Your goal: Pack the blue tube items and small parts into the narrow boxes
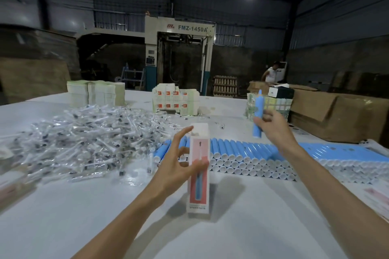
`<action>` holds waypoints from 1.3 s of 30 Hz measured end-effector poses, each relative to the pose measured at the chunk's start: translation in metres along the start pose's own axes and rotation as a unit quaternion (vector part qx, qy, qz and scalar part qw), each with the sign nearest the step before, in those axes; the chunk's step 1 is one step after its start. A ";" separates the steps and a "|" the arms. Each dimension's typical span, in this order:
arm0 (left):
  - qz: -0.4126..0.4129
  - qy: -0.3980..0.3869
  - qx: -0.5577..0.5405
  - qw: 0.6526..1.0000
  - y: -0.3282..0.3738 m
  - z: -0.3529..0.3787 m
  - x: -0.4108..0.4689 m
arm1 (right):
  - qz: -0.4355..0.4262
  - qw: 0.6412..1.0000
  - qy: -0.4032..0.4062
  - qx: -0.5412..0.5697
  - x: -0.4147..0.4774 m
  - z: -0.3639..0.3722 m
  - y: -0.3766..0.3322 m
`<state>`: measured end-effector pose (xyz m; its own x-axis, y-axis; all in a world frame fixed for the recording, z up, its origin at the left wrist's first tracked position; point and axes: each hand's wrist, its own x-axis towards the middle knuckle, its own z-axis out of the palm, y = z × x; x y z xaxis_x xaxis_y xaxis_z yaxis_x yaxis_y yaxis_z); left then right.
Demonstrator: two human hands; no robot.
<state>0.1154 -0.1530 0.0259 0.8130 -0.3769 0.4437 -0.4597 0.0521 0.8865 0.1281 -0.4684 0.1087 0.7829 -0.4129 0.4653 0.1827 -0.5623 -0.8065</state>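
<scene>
Pale-blue tube (258, 111) with a white lower end, held upright above the tabletop's (231, 229) right side in the right hand's (273, 130) curled fingers. The left hand (179, 162) pinches the upright pink-and-white narrow box (199, 183) mid-tabletop.

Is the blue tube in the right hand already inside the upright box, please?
No, the right hand holds the blue tube aloft, apart from the box.

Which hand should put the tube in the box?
Right. The right hand grips a tube up near the top of the box; the left hand holds the box upright.
</scene>
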 end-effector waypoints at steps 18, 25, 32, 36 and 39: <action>-0.029 -0.046 0.001 0.999 -0.007 -0.001 0.001 | -0.070 0.964 -0.113 0.229 -0.081 0.082 -0.065; -0.014 -0.036 0.028 0.999 -0.006 0.000 0.000 | -0.061 0.974 -0.191 0.105 -0.068 0.059 -0.061; 0.006 -0.026 0.047 0.999 -0.010 0.000 0.001 | -0.048 0.945 -0.310 -0.099 -0.069 0.056 -0.078; 0.011 -0.028 0.047 0.998 -0.012 0.000 0.001 | -0.114 0.957 -0.200 -0.176 -0.087 0.062 -0.075; 0.021 -0.024 0.054 0.998 -0.013 0.002 0.001 | -0.160 0.959 -0.127 -0.198 -0.098 0.075 -0.066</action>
<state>0.1210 -0.1559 0.0147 0.7759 -0.4197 0.4709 -0.5303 -0.0296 0.8473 0.0838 -0.3368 0.0887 0.8531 -0.0134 0.5215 0.2382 -0.8794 -0.4122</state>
